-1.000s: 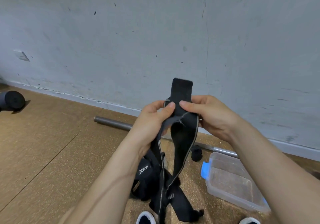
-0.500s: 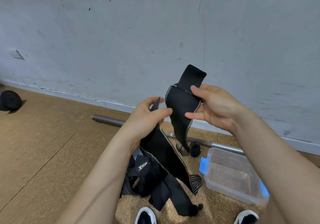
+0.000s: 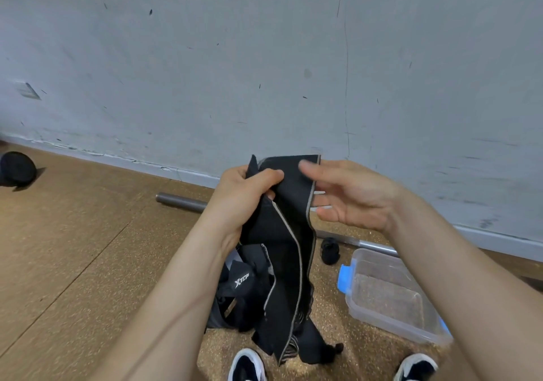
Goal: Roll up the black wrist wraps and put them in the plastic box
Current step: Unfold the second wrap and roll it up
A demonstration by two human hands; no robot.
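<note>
A long black wrist wrap [image 3: 289, 219] with grey edging hangs in front of me, its top end folded over. My left hand [image 3: 245, 195] grips that top end, thumb on the front. My right hand [image 3: 349, 195] is beside the wrap with fingers spread; its thumb lies over the upper edge and the fingers reach behind the strip. The wrap's lower end dangles over a heap of black straps [image 3: 246, 289] on the floor. A clear plastic box [image 3: 390, 295] with blue clips stands empty on the floor at the right. A small rolled black wrap [image 3: 329, 249] lies by the bar.
A steel barbell bar [image 3: 179, 199] lies along the foot of the grey wall. A black round weight [image 3: 16, 169] sits at the far left. My two shoes [image 3: 246, 366] show at the bottom edge. The floor is brown cork-like matting.
The wrap's top end, held high by my right hand before, has come down and folded over. My left hand has taken the top; my right hand has loosened to spread fingers.
</note>
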